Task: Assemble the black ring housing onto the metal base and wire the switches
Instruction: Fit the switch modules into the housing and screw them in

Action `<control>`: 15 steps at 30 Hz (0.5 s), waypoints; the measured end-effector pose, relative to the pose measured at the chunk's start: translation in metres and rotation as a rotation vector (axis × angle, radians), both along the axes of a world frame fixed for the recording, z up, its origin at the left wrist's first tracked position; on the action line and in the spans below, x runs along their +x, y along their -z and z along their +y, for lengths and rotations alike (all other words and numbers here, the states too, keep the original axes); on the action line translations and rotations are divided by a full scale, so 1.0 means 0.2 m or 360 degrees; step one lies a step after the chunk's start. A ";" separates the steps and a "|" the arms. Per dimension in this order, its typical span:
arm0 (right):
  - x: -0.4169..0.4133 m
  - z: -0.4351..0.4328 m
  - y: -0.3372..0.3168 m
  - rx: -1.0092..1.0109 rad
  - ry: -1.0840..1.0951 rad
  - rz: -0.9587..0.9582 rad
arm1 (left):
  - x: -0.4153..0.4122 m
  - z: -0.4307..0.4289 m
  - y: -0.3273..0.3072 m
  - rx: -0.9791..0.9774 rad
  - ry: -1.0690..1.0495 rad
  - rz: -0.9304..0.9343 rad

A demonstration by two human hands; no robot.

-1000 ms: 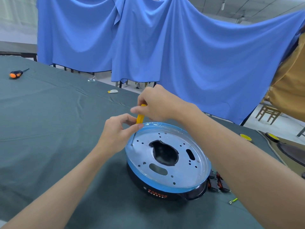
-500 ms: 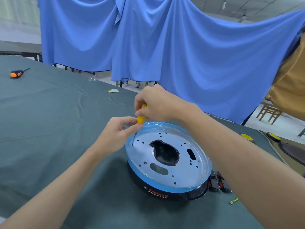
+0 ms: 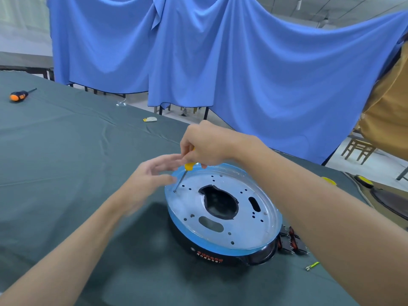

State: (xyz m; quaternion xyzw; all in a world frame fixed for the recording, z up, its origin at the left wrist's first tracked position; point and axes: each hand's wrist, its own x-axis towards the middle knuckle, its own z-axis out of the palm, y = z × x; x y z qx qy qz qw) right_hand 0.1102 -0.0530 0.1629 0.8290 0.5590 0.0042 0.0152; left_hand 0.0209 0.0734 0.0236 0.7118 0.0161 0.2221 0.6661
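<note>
Right hand (image 3: 209, 144) grips the screwdriver (image 3: 189, 166); left hand (image 3: 148, 180) hovers spread. Stiff, slick metal base (image 3: 247, 228) probably needs steadying by its rim.

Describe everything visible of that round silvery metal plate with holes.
The round silvery metal plate lies flat atop a glossy black ring housing, its rim covered in blue film. It has a large irregular central cutout, two oblong slots and many small holes. A yellow-handled screwdriver, gripped by the right hand, leans with its tip at a hole near the plate's left edge.
</note>
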 end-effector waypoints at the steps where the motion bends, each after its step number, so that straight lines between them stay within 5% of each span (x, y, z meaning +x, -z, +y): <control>1: 0.00 0.01 0.01 0.0000 -0.0009 -0.0008 | 0.01 0.01 0.03 -0.0240 -0.0077 -0.0023; 5: -0.01 0.04 0.02 -0.0027 -0.0039 -0.0081 | 0.08 -0.01 0.09 -0.0651 -0.0447 0.0158; 9: -0.02 0.07 0.02 -0.0104 0.0044 -0.0108 | 0.11 -0.08 0.15 -0.0257 -0.0229 0.0298; 15: -0.04 0.14 0.00 -0.0331 0.0199 -0.0095 | 0.10 -0.09 0.17 -0.0241 -0.0265 0.0237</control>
